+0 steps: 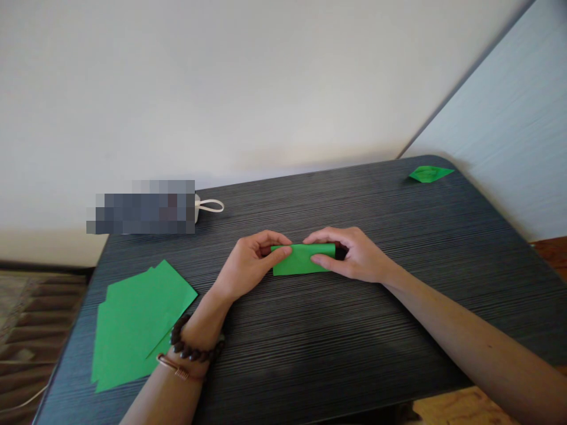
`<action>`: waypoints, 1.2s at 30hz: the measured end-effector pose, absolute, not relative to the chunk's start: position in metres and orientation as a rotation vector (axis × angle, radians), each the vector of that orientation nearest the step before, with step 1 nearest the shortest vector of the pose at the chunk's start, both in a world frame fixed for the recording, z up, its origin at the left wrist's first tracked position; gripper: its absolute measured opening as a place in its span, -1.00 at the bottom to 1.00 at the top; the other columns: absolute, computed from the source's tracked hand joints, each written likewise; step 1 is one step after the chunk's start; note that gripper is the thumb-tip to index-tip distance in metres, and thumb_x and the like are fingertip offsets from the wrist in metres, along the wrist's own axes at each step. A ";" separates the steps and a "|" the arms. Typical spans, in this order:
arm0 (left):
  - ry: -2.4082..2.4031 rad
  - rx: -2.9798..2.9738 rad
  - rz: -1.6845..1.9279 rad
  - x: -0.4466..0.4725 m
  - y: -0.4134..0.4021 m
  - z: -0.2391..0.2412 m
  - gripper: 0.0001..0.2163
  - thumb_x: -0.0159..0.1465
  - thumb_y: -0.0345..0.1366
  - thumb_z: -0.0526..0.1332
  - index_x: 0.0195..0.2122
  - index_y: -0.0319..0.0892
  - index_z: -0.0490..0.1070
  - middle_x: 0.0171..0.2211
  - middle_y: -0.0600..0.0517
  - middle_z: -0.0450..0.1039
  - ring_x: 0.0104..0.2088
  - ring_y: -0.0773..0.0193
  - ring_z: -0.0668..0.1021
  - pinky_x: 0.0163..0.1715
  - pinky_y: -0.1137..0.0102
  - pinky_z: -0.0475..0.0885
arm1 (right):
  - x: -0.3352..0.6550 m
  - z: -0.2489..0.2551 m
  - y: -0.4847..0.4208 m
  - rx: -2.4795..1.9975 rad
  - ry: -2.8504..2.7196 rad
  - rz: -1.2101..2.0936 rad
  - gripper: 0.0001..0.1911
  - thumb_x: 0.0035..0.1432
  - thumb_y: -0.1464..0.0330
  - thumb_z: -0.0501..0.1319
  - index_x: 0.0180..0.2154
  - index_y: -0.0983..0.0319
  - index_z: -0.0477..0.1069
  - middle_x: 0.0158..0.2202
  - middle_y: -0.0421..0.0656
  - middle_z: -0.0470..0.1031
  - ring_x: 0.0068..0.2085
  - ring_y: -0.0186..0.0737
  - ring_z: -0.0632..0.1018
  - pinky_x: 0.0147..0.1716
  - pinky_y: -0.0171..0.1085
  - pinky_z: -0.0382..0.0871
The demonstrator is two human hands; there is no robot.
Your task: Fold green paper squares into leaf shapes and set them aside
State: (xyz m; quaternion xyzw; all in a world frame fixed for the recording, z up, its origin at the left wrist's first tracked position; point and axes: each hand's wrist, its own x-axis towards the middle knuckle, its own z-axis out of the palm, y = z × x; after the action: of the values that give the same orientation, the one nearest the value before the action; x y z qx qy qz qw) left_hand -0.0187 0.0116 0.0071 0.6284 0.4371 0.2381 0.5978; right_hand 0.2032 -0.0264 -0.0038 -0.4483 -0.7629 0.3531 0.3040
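A folded strip of green paper is held between two bare hands near the middle of the dark, ridged table. Its left end is pinched by the left hand, the thumb being laid on the near face and the index finger being set along the top edge. The right end is gripped in much the same way by the right hand, whose thumb is pressed against the face and whose fingers are curled over and behind the top edge. The two index fingertips are brought near each other along that edge, with a small gap left between them. Whether the strip is rested on the table or slightly lifted cannot be told.

The left wrist is ringed by a dark beaded bracelet and, just below it, by a copper-coloured bangle. To the left of that forearm, a loose pile of green sheets is spread on the table (its corners are not lined up), and part of it is covered from sight by the arm. Farther back on the left, an object is blurred by pixelation; a pale loop is seen at its right end. At the far right corner, well apart from the hands, a pointed folded green piece is placed.
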 end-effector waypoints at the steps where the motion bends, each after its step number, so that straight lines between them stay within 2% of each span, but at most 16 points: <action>1: 1.017 1.458 0.548 -0.019 0.011 0.007 -0.81 0.16 -0.23 0.25 -0.26 -0.21 0.43 -0.41 0.08 0.48 -0.46 0.40 0.46 -0.47 0.54 0.32 | 0.203 -0.004 -0.026 -1.186 -2.021 0.933 -0.71 0.12 0.31 0.21 -0.08 0.19 0.38 -0.23 -0.19 0.54 -0.29 -0.28 0.54 -0.31 -0.34 0.36; 7: 1.032 1.439 0.534 -0.021 0.010 0.006 -0.80 0.16 -0.21 0.25 -0.25 -0.20 0.45 -0.44 0.09 0.49 -0.49 0.41 0.47 -0.51 0.56 0.32 | 0.203 -0.003 -0.027 -1.167 -2.016 0.931 -0.71 0.11 0.33 0.22 -0.09 0.20 0.38 -0.24 -0.20 0.54 -0.30 -0.30 0.54 -0.30 -0.34 0.35; 20: 1.125 1.427 0.638 -0.014 0.004 0.004 -0.84 0.11 -0.24 0.29 -0.33 -0.20 0.49 -0.39 0.06 0.55 -0.41 0.36 0.54 -0.41 0.54 0.41 | 0.190 0.008 -0.034 -1.198 -1.963 0.859 -0.73 0.05 0.47 0.19 -0.14 0.23 0.40 -0.25 -0.20 0.53 -0.26 -0.34 0.52 -0.23 -0.37 0.33; 26: 1.153 1.533 0.656 -0.009 -0.005 0.002 -0.86 0.11 -0.25 0.28 -0.34 -0.18 0.50 -0.38 0.06 0.55 -0.40 0.33 0.55 -0.41 0.52 0.43 | 0.181 0.017 -0.039 -1.397 -1.964 0.773 -0.91 0.09 0.40 0.17 -0.32 0.23 0.43 -0.41 -0.23 0.49 -0.40 -0.35 0.46 -0.38 -0.35 0.27; 36: 1.153 1.698 0.649 -0.006 -0.013 0.006 -0.87 0.13 -0.28 0.25 -0.33 -0.19 0.50 -0.38 0.04 0.56 -0.39 0.29 0.56 -0.38 0.46 0.44 | 0.174 0.011 -0.044 -1.413 -1.989 0.645 -0.93 0.11 0.41 0.14 -0.32 0.22 0.39 -0.34 -0.20 0.48 -0.33 -0.31 0.47 -0.31 -0.33 0.28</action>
State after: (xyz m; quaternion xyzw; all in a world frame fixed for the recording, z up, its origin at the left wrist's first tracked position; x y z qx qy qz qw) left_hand -0.0062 -0.0132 0.0059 0.6943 0.4713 0.2653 0.4747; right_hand 0.1742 -0.0443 0.0115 -0.5334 -0.7509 0.2433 0.3040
